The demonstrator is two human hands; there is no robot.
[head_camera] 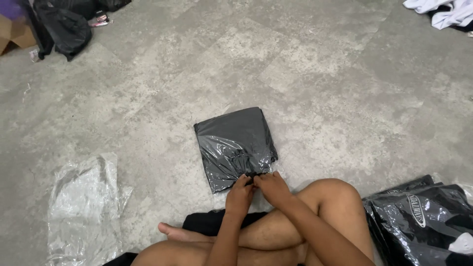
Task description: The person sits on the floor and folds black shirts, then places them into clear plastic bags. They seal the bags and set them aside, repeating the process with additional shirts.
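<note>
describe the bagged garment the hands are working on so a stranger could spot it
On the grey concrete floor, look just ahead of the seated person's crossed legs. A square black folded garment in clear plastic lies there alone, with the left hand and right hand at its near edge, unlike the stacked ones at right.

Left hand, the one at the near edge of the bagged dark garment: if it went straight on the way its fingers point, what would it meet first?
The left hand points away from the body, already touching the bagged dark garment. Going straight on, it would slide over that package first; beyond it, only bare concrete floor shows.
</note>
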